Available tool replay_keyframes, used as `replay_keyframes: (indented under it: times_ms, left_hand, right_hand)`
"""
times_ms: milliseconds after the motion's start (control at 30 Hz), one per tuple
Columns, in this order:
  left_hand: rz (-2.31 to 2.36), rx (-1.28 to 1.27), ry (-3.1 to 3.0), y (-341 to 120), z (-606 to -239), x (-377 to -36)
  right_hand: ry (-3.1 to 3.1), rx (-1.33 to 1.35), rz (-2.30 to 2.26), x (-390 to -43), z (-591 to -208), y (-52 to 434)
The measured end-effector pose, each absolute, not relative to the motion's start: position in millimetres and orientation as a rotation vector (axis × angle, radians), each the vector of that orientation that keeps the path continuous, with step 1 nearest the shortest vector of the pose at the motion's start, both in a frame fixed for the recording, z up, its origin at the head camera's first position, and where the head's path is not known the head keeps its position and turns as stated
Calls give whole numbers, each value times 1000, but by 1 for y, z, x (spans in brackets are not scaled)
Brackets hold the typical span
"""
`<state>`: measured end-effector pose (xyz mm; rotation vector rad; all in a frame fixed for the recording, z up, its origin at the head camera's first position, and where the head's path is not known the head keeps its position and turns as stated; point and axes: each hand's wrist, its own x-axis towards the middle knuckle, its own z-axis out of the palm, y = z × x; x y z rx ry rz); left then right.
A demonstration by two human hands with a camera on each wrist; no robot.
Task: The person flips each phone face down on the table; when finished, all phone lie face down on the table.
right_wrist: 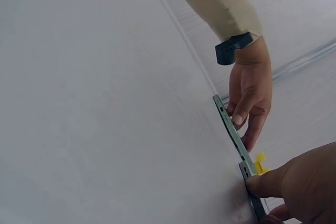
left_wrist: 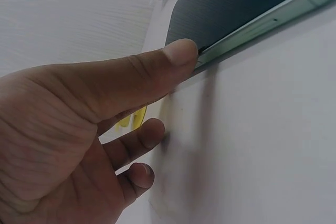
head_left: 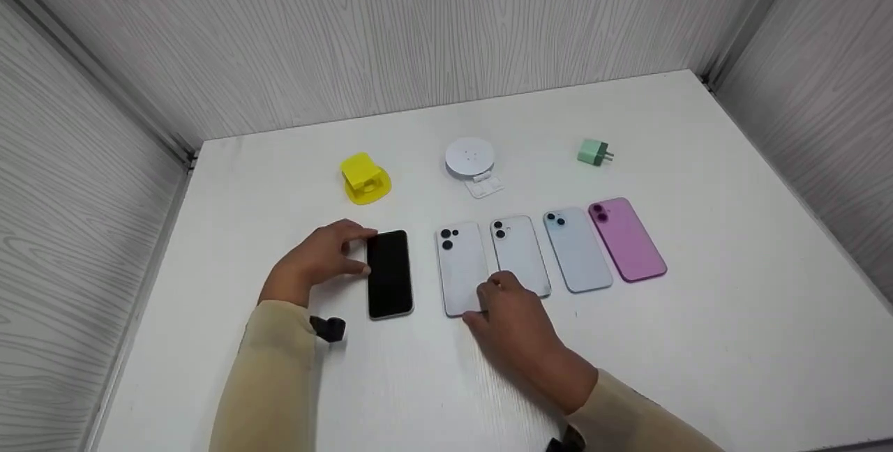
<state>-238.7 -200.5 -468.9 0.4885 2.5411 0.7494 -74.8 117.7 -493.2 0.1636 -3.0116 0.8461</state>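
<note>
A phone with its black screen up [head_left: 390,277] lies on the white table. My left hand [head_left: 317,260] is at its left side, index fingertip by the top left corner and thumb [left_wrist: 178,56] extended against the edge; the other fingers are loosely bent. To its right, a white phone with three camera lenses [head_left: 460,267] lies back up. My right hand [head_left: 520,326] pinches its lower right corner, thumb at the bottom edge and curled fingers at the right side. The hand partly covers a second white phone [head_left: 522,250] with two lenses.
A pale blue phone [head_left: 579,253] and a pink phone [head_left: 631,243] continue the row to the right. Behind stand a yellow phone holder [head_left: 364,176], a round white disc on a small base [head_left: 469,157] and a green plug adapter [head_left: 592,151]. Panel walls enclose the table.
</note>
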Motion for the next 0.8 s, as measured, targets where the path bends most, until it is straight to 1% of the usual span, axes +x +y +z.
replay_keyframes:
  times_ms: [233, 367, 467, 600, 800]
  left_hand:
    - [714, 513, 2554, -199, -469, -239]
    - [710, 503, 2553, -200, -468, -239]
    - [704, 503, 2559, -200, -467, -238]
    - [690, 502, 2568, -200, -467, -239]
    - [688, 514, 2578, -200, -470, -240]
  right_hand:
    - [-3015, 162, 787, -75, -490, 116]
    - [-2984, 196, 774, -75, -486, 105]
    - [-2949, 294, 883, -75, -485, 94]
    - [-2954, 430, 1151, -78, -485, 76]
    - [-2943, 471, 1410, -88, -490, 56]
